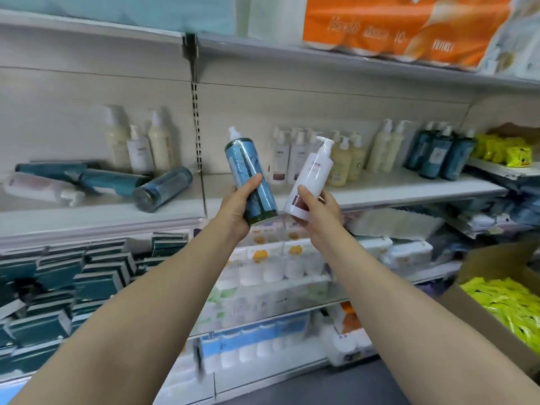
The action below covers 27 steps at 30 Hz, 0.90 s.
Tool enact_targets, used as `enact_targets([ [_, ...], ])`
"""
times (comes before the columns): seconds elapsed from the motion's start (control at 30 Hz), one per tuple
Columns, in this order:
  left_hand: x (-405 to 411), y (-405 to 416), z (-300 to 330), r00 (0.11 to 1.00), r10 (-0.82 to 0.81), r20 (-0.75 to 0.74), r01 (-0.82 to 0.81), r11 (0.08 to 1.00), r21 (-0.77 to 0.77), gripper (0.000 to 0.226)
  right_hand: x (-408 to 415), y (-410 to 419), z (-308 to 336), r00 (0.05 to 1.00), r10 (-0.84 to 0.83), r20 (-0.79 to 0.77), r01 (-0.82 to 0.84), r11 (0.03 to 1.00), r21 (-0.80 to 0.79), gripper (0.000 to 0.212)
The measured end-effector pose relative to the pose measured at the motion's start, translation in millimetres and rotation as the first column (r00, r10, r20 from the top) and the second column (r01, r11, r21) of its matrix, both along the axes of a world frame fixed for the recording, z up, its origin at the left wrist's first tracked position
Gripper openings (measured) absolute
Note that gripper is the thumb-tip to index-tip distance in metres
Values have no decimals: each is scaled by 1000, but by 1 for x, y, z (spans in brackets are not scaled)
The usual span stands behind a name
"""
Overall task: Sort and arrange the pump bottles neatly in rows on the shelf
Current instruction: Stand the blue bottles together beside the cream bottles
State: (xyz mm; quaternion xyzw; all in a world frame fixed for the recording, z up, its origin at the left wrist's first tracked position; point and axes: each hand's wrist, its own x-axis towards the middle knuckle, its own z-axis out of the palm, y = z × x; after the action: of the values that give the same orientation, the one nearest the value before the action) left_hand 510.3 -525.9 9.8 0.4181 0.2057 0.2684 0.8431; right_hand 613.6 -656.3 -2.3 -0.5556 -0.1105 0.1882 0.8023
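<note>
My left hand (238, 204) grips a blue-green pump bottle (247, 165), held upright and tilted left in front of the shelf (409, 190). My right hand (317, 210) grips a white pump bottle (311, 173) with a dark red label, tilted right. On the right section stand rows of white bottles (287, 159), cream bottles (346, 159), taller cream bottles (385, 150) and dark blue bottles (438, 153). On the left section three cream and white bottles (138, 144) stand at the back; several blue-green bottles (162, 188) and a white one (41, 187) lie on their sides.
Orange and other paper packs (406, 27) fill the top shelf. Teal boxes (73, 276) are piled below left, tissue and roll packs (271, 267) below centre. A cardboard box (455, 299) of yellow-green packets stands at lower right; more yellow packets (505, 150) lie at far right.
</note>
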Motion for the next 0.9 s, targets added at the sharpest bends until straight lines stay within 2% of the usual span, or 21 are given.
enact_targets([
  [0.23, 55, 18, -6, 999, -51, 3, 51, 999, -3, 54, 53, 11, 0, 994, -95, 62, 97, 995, -28, 59],
  [0.57, 114, 64, -3, 996, -72, 44, 71, 997, 39, 43, 123, 62, 1, 987, -63, 151, 81, 990, -119, 61],
  [0.63, 123, 74, -2, 998, -48, 51, 47, 998, 32, 49, 135, 76, -2, 987, -65, 147, 86, 986, -140, 62],
  [0.73, 133, 89, -2, 999, 10, 50, -12, 1000, 29, 73, 151, 95, -5, 989, -60, 139, 85, 979, -187, 64],
  [0.9, 137, 101, -7, 997, 66, 40, -67, 998, 17, 76, 160, 115, -13, 995, 5, 96, 21, 963, -268, 61],
])
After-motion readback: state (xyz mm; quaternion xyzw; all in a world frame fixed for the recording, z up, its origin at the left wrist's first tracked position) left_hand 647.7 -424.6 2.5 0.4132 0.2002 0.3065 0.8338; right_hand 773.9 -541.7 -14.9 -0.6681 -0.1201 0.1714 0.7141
